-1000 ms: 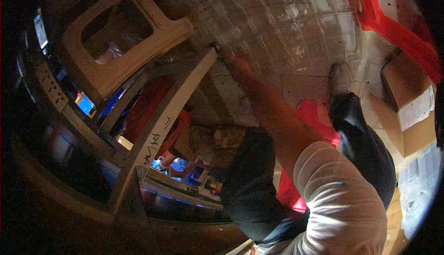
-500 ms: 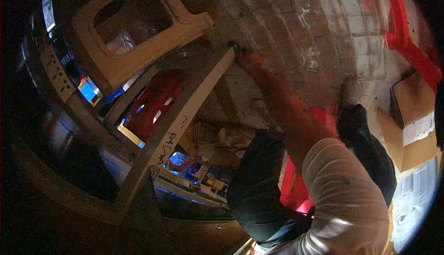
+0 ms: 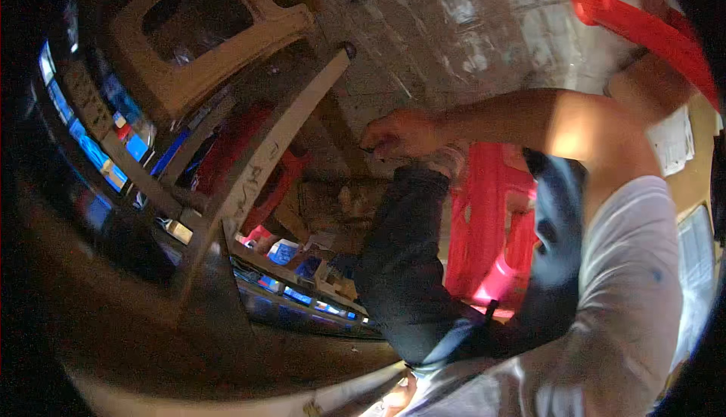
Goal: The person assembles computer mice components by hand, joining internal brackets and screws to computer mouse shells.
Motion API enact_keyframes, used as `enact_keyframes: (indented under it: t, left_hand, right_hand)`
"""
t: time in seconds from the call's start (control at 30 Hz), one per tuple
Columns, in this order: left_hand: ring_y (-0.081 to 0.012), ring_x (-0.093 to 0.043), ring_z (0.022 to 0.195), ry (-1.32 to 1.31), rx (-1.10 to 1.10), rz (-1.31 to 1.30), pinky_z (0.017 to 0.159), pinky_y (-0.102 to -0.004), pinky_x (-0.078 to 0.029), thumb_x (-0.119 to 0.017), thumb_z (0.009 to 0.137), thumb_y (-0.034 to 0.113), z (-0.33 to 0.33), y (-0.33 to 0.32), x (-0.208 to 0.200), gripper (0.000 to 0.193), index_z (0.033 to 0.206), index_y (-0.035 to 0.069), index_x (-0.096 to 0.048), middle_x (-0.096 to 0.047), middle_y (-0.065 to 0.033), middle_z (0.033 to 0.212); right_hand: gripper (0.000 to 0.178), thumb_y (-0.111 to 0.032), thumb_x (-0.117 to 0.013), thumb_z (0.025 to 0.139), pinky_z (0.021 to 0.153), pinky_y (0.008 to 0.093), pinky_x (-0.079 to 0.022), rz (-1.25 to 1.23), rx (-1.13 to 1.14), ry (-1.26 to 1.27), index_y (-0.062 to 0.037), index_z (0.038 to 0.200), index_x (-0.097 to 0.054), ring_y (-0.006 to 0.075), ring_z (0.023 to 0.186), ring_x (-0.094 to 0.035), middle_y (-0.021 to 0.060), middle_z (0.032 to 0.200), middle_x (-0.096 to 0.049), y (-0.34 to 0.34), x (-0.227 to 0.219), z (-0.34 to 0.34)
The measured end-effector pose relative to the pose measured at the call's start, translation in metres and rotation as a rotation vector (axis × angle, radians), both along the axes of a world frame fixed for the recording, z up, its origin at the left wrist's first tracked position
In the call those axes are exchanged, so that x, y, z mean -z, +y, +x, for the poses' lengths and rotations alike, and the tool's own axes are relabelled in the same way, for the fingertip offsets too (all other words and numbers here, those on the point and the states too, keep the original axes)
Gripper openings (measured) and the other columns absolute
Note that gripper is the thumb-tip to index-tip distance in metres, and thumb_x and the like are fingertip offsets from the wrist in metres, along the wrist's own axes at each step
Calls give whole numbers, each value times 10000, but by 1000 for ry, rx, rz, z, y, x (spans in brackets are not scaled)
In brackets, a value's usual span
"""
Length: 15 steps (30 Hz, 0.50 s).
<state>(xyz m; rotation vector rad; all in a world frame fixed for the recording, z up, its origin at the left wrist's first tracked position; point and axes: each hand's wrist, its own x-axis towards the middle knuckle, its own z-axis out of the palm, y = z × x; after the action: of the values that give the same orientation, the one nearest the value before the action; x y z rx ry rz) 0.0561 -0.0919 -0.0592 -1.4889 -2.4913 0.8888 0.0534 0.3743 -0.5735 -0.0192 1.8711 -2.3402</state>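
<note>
Head view: right hand (image 3: 398, 134) hangs curled (holding nothing I can make out) beside the table leg (image 3: 283, 126); left hand unseen.

1. We see a dim, warm-toned picture overall, with heavy black vignetting around the whole rim.
2. The brightest light falls on the tiled floor (image 3: 484, 31) at the upper middle, where pale patches glare.
3. A hot highlight sits on the forearm (image 3: 567, 126) at the right of the frame, washing out its tone there.
4. The lower left sinks into deep brown shadow; we cannot make out detail in it.
5. Fisheye distortion bends straight edges strongly, as on the beige stool (image 3: 204, 46) at the upper left.
6. Small blue screens or labels (image 3: 98, 160) along the left glow saturated.
7. The white sleeve (image 3: 628, 303) at the lower right looks soft and slightly blurred.
</note>
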Motion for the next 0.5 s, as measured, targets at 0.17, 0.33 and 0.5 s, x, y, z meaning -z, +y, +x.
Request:
enact_keyframes:
  t: [0.17, 0.33, 0.5]
  left_hand:
    - [-394, -531, 1068, -30, -63, 204, 882, -577, -454, -787, 880, 240, 94, -30, 15, 428, 1128, 66, -485, -509, -223, 1117]
    - [-426, -517, 1117, -175, -163, 441, 905, -589, -449, -828, 798, 122, 132, -58, 37, 519, 1161, 33, -468, -491, -261, 1176]
    - [-436, -479, 1233, -196, -240, 623, 1052, -584, -380, -838, 759, 71, 123, -51, 42, 520, 1167, 38, -516, -500, -248, 1268]
  right_hand:
    - [475, -138, -742, 1006, 853, 317, -570, -316, 287, -187, -72, 1437, -555, 142, 964, -708, 82, 1045, -752, 94, -178, 147]
    - [599, 69, -761, 915, 803, 278, -538, -190, 599, -8, 11, 1431, -464, 156, 937, -718, 123, 1003, -764, 81, -350, 238]
    - [599, 66, -780, 900, 805, 273, -575, -209, 663, 251, 9, 1420, -488, 136, 916, -727, 84, 1029, -749, -4, -474, 277]
